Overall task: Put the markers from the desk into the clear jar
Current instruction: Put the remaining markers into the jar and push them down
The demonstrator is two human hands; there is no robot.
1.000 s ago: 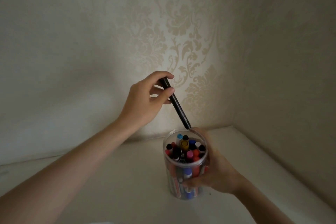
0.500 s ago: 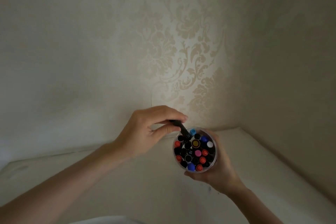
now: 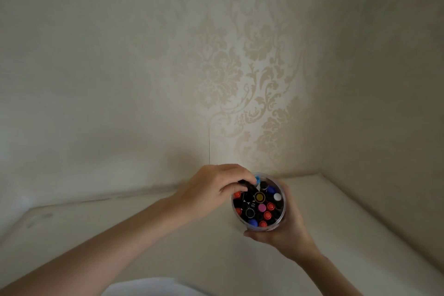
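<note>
The clear jar (image 3: 282,220) stands on the pale desk (image 3: 144,235), packed with several upright markers whose caps show black, red, blue, pink and white. My right hand (image 3: 286,235) wraps around the jar's near and right side. My left hand (image 3: 211,187) sits at the jar's left rim, thumb and fingers pinched on the top of a black marker (image 3: 247,185) that is sunk almost fully among the others.
Patterned wallpaper covers the back wall (image 3: 228,67) and a plain wall (image 3: 396,103) closes the right side, forming a corner just behind the jar. A white object (image 3: 149,287) shows at the bottom edge.
My left hand has lowered the black marker from a tilted position above the rim down into the jar. The view has tipped down over the jar's open top.
</note>
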